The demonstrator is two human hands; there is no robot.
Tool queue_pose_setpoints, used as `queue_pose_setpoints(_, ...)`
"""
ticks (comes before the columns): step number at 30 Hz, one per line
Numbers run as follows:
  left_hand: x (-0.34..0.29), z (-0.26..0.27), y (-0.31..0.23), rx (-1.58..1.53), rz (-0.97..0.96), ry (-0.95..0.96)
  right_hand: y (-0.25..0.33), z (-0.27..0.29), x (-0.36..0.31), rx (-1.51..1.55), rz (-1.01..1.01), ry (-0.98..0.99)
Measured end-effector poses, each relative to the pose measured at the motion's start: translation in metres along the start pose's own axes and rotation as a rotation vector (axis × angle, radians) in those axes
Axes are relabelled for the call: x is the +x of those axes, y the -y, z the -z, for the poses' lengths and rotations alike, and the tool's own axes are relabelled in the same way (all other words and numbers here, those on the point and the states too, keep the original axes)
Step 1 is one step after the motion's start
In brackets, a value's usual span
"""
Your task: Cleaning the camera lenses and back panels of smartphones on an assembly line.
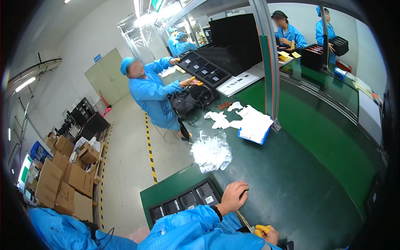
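My left hand (233,196), with a black band at the wrist, rests on the green tabletop (275,179). Its fingers are curled round a small dark thing that I cannot make out. Lower down, near the table edge, my right hand (268,234) is closed, with yellow covers on its fingertips; what it grips, if anything, is hidden. Beside my left forearm lies a black tray (214,184) holding several flat black devices (205,192), partly covered by my sleeve. A heap of clear plastic bags (211,152) lies beyond my left hand.
A blue bin (253,141) of white papers stands beside a metal post (273,83). Across the table a co-worker (152,89) in blue holds a black tray (203,70) above a black bag (191,104). Cardboard boxes (81,180) line the left wall. Other workers are farther back.
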State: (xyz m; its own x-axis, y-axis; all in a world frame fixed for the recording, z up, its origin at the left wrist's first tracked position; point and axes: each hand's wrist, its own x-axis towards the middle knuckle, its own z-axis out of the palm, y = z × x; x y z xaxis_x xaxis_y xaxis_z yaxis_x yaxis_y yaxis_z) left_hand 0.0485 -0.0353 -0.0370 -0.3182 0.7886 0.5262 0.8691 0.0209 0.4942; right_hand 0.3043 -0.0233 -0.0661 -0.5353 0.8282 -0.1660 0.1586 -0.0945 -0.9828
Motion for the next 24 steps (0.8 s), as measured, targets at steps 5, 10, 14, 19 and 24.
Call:
queue_pose_setpoints(5,0.004,-0.001,-0.003,-0.001,-0.012,-0.001,0.009,0.002,-0.003,-0.003,0.01,0.001)
queue_pose_setpoints(10,0.006,0.0,-0.002,0.0,-0.01,-0.01,0.008,0.0,-0.004,0.021,-0.001,0.013)
queue_pose_setpoints(14,0.005,0.003,-0.002,0.011,-0.011,-0.017,0.018,0.0,-0.004,-0.037,-0.036,0.03)
queue_pose_setpoints(19,0.006,-0.001,-0.001,-0.003,-0.012,0.009,0.008,0.001,-0.004,0.035,-0.082,0.014)
queue_pose_setpoints(24,0.003,0.001,-0.002,0.007,0.001,0.021,0.015,0.0,-0.005,0.028,-0.054,0.025)
